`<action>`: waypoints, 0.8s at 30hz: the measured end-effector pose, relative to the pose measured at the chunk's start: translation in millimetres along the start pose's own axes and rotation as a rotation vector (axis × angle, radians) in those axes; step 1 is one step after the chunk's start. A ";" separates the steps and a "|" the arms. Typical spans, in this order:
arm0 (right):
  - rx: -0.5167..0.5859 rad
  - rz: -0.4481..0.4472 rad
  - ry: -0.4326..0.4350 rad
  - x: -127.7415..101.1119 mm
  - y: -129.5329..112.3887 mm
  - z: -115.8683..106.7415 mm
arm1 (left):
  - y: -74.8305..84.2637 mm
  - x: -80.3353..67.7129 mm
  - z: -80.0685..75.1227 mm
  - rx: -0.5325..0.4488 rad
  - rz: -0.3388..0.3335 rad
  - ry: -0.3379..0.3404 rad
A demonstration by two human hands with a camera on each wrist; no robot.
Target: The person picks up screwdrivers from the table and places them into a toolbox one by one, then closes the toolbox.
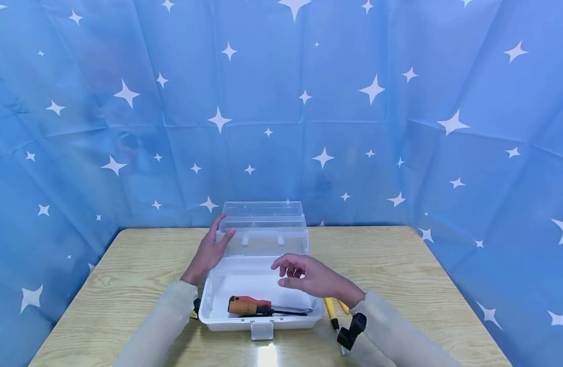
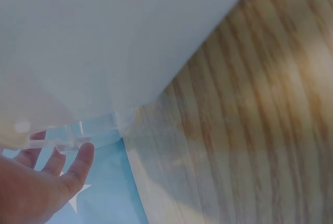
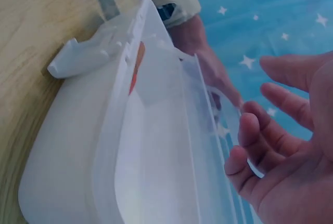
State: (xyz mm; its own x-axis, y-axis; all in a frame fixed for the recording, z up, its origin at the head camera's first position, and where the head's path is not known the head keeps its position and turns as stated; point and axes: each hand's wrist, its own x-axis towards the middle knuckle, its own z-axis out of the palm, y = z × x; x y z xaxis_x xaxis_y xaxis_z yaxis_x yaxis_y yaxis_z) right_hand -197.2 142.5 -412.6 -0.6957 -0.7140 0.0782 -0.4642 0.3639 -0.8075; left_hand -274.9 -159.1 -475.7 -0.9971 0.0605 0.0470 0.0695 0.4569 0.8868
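Observation:
A clear plastic toolbox (image 1: 263, 318) stands open on the wooden table, its lid (image 1: 263, 219) tilted up at the back. Inside lies a screwdriver with an orange and red handle (image 1: 247, 305). My left hand (image 1: 210, 250) rests with straight fingers against the lid's left edge; in the left wrist view its fingers (image 2: 78, 161) touch the clear rim. My right hand (image 1: 304, 275) hovers over the box's right side, fingers loosely curled, holding nothing. The right wrist view shows the box's white wall (image 3: 78, 146) and my relaxed right fingers (image 3: 260, 141).
A yellow-handled tool (image 1: 331, 311) lies on the table just right of the box, partly under my right wrist. The box latch (image 1: 261, 330) hangs at the front. Blue star-patterned cloth (image 1: 401, 127) walls the table on three sides.

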 end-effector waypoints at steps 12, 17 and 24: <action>-0.013 0.024 0.093 -16.9 9.2 -19.1 | 1.7 -0.9 0.4 -0.003 -0.006 -0.001; 0.014 0.027 0.134 -26.5 16.0 -28.6 | 0.6 0.3 1.2 -0.003 -0.011 0.000; 0.020 0.087 0.210 -40.2 28.4 -42.4 | -1.5 0.9 1.3 -0.006 -0.007 0.000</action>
State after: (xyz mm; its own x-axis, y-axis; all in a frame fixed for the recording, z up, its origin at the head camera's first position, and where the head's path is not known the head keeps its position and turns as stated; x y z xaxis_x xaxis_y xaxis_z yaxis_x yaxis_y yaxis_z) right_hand -205.6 206.9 -413.9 -0.8325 -0.5395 0.1261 -0.3881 0.4054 -0.8277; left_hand -275.9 -158.5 -477.6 -0.9975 0.0578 0.0406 0.0624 0.4524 0.8896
